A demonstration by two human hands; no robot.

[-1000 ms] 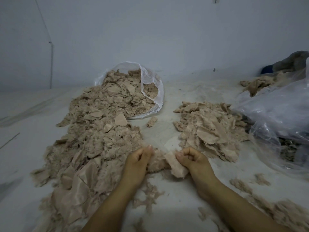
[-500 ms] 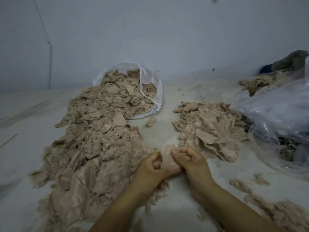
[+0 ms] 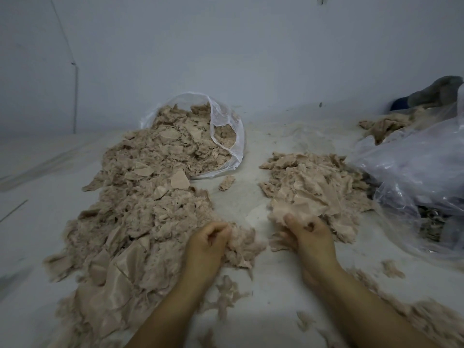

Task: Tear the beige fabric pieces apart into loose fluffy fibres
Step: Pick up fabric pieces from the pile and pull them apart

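Though blurred, right hand (image 3: 310, 237) among fibres (image 3: 296, 217)

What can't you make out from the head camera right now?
- Left hand: what its grip holds, hidden by curled fingers and fluff.
- Right hand: fingertips buried in the right pile.
- Right bag: contents blurred by crinkled plastic, cut off by the frame edge.
- Far bag: depth of fill, hidden by the heap.
- Grey object: too dim to identify.

White surface (image 3: 263, 307), maybe floor: big beige fabric heap (image 3: 140, 209) left of hands, smaller pile (image 3: 316, 187) ahead-right, plastic bags (image 3: 414, 177) beyond.
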